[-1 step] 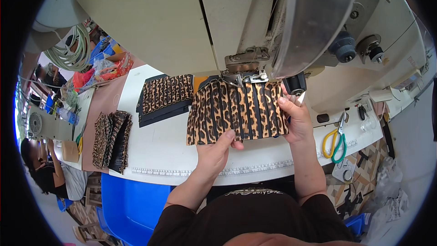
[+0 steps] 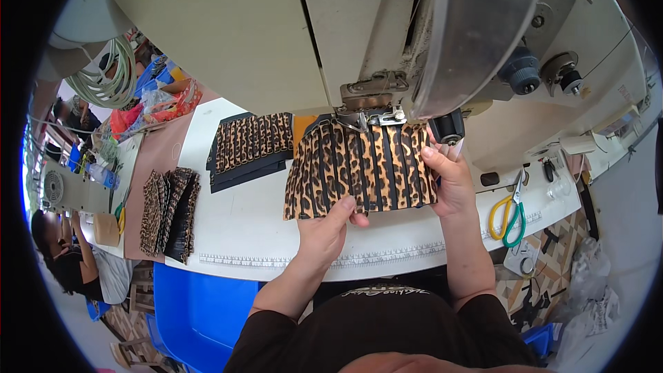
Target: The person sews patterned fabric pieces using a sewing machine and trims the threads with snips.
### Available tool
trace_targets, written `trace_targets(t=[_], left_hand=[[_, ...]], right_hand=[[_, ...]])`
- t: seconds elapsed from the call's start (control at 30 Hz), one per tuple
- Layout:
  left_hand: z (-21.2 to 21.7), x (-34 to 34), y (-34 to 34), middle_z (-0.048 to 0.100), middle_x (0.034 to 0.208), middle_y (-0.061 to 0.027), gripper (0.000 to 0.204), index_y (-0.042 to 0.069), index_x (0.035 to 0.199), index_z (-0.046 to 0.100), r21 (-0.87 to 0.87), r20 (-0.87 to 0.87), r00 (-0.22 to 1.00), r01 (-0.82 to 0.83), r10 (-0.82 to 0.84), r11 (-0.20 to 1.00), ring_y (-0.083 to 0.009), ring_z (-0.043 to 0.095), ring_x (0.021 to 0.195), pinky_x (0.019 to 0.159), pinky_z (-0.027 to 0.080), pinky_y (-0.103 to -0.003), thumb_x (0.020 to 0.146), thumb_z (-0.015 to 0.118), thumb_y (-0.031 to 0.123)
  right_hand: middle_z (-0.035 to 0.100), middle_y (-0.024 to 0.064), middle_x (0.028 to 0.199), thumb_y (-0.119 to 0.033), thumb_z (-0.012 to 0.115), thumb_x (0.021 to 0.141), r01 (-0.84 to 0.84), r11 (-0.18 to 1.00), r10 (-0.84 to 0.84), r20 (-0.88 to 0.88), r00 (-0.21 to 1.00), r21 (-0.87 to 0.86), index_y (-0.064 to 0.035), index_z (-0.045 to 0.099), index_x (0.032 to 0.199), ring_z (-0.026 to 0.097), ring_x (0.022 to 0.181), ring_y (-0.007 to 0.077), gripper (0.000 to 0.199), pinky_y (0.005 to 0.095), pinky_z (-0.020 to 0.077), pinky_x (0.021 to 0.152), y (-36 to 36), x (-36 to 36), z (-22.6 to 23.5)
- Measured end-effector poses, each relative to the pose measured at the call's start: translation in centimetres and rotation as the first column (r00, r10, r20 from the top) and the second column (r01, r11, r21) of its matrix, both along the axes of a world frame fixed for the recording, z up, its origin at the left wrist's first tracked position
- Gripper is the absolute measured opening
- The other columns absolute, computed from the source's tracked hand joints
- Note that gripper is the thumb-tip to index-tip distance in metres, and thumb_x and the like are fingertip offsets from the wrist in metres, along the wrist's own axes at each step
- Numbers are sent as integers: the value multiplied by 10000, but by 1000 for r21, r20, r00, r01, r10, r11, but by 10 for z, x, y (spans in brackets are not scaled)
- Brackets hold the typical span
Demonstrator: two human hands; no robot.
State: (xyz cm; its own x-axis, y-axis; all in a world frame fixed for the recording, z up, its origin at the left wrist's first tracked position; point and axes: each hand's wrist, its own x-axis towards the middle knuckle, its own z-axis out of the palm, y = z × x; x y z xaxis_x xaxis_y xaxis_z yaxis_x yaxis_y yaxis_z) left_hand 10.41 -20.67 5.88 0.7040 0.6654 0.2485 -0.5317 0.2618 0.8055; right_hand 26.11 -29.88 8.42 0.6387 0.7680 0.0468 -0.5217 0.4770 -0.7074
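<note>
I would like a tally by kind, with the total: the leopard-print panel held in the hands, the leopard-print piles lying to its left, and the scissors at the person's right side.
Held leopard-print panel: 1
Piles: 2 (far leopard-print pile, near leopard-print pile)
Scissors: 1
Total: 4

The fabric panel (image 2: 362, 169) lay under the sewing machine (image 2: 228, 34), left hand (image 2: 330, 224) at its near edge, right hand (image 2: 452, 178) at its right. On the worktop (image 2: 242, 224), stacked panels (image 2: 254, 144) sat left of it, a bundle (image 2: 164, 211) farther left, scissors (image 2: 516, 199) rightward, snips (image 2: 549, 170) beyond them. A measuring tape (image 2: 387, 257) ran along the front, above a bin (image 2: 190, 304) at left.
</note>
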Motion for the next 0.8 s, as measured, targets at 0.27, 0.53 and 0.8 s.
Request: trace_targets(t=[0.27,0.53,0.8], left_hand=[[0,3,3,550,1012,-117,373,12,1168,383,-13,-18,1000,9,-9,1000,-170,588,802,509,520,-249,811,486,-21],[-3,5,5,552,1019,-103,372,23,1165,394,-49,-50,999,-7,4,999,-162,588,832,506,521,-243,810,491,-26],[-7,9,4,551,1012,-109,374,21,1153,404,-44,-60,998,-38,35,998,-166,584,820,502,519,-248,797,499,-43]], right_hand=[[589,72,876,-64,538,808,100,993,-85,217,973,-62,9,448,1068,584,682,92,284,199,494,579,-2,15,-6],[477,-58,670,-28,478,779,425,898,-241,677,695,-117,-76,490,778,397,539,-1,49,200,321,457,10,35,8],[491,-11,630,-90,475,854,230,968,-248,495,833,98,-35,501,789,326,466,42,89,207,325,442,-3,21,30]])
